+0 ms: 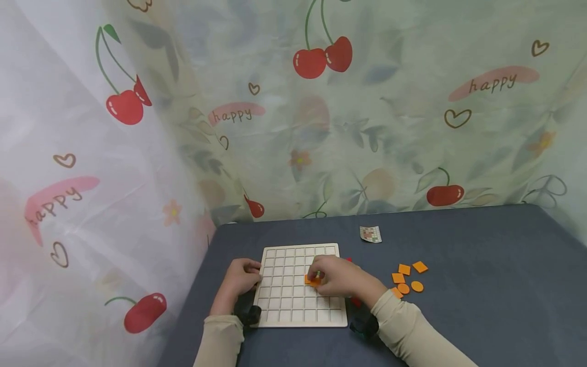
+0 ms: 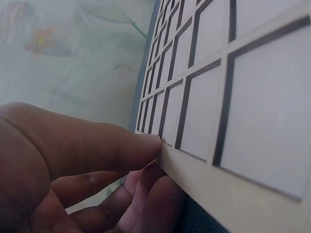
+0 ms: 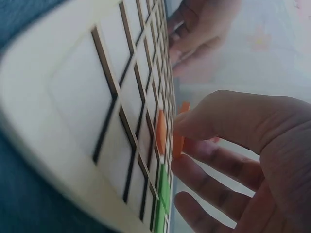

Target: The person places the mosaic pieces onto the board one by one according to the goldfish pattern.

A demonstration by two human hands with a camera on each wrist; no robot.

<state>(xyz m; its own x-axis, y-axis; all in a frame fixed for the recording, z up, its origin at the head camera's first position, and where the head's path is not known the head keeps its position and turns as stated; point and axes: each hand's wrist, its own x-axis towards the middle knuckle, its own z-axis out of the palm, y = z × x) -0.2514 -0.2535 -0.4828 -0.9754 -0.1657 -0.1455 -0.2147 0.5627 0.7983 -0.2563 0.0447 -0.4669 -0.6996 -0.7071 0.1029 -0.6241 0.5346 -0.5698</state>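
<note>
A pale wooden grid board [image 1: 284, 299] lies on the dark table. My left hand [image 1: 242, 278] holds its left edge; in the left wrist view the thumb [image 2: 131, 148] rests on the rim with the other fingers curled below. Over the right-middle cells, my right hand [image 1: 337, 276] pinches an orange tile [image 3: 178, 138] between thumb and fingers, close above the grid. Another orange tile [image 3: 161, 131] sits in a cell beside it, and green tiles [image 3: 164, 194] lie in nearby cells. From the head, the right hand hides most of the green.
Loose orange squares [image 1: 404, 269] and rounds [image 1: 417, 286] lie right of the board. Red pieces [image 1: 356, 302] show at the board's right edge, partly behind the right arm. A small printed card [image 1: 370, 234] lies farther back. A patterned curtain [image 1: 367, 127] stands behind the table.
</note>
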